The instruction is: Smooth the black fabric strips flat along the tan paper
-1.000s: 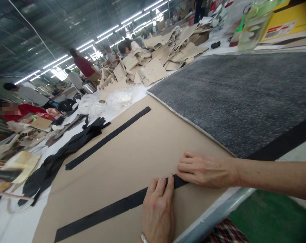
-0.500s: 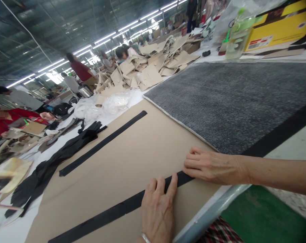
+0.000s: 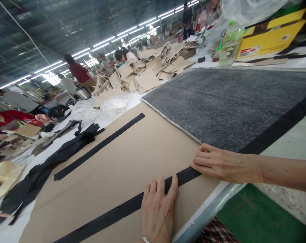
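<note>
A long black strip (image 3: 127, 206) lies across a beige sheet (image 3: 104, 168) on the table. My left hand (image 3: 158, 206) rests on this strip, its thumb apart from the other fingers and holding nothing. Farther right, my right hand (image 3: 218, 163) has its fingers curled down on the same strip, close to the grey sheet's edge; its fingertips are partly hidden. A second black strip (image 3: 102, 145) lies toward the far side of the beige sheet. The dark grey speckled sheet (image 3: 226, 104), with a black band (image 3: 279, 125) along its near side, adjoins the beige one.
Loose black strips (image 3: 54, 162) lie bunched at the left. Beyond are clear plastic (image 3: 107, 104) and piled beige pieces (image 3: 147, 76). A water bottle (image 3: 230, 47) and yellow box (image 3: 266, 38) stand at the back right. People work at tables behind.
My right hand has slid a little to the right along the black strip. The left hand stays nearly in place on it. The view has shifted slightly.
</note>
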Demonstrator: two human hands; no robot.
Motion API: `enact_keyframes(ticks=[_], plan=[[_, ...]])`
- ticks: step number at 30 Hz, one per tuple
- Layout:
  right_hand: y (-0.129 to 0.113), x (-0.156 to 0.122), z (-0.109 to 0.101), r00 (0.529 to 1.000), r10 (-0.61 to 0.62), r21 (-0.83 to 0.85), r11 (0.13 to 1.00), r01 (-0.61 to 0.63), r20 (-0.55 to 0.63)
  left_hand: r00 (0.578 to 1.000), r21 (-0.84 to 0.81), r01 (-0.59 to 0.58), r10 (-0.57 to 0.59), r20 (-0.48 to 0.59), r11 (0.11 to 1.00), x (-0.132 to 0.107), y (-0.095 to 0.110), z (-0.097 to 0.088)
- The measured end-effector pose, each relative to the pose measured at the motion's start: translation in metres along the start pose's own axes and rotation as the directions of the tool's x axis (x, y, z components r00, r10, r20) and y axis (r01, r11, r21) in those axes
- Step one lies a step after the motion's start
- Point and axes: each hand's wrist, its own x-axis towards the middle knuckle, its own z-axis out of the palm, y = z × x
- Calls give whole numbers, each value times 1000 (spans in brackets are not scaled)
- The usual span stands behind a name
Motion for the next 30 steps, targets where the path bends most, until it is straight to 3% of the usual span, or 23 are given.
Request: enact_keyframes(ticks=[7, 11, 14, 16, 19, 22, 24, 27, 30], plan=[[6, -19, -11, 994, 100, 4, 995, -101, 41, 1000, 6, 11, -11, -25, 1000, 0, 4, 3], [-15, 13, -13, 968, 225, 15, 974, -225, -109, 998, 17, 18, -17, -53, 1000, 0, 5, 4], [-46, 45, -3, 953, 281, 61, 959, -276, -111, 995, 32, 38, -35, -88, 999, -2, 6, 6], [-60, 50, 6, 946, 301, 42, 954, -298, -118, 993, 27, 45, -42, -108, 999, -4, 6, 7], [-62, 30, 10, 940, 318, -56, 944, -326, -121, 993, -1, 40, -40, -115, 999, -7, 6, 9], [-49, 4, -1, 925, 365, -155, 913, -379, -108, 991, -44, 44, -49, -128, 998, -9, 6, 12], [-44, 3, -9, 906, 401, -181, 889, -420, -131, 988, -73, 57, -67, -139, 996, -11, 7, 13], [-53, 30, -4, 899, 398, -113, 900, -421, -181, 980, -147, 103, -125, -153, 984, -15, 9, 8], [-74, 66, 22, 913, 328, 36, 944, -329, -241, 965, -247, 155, -200, -168, 957, -25, 4, 1]])
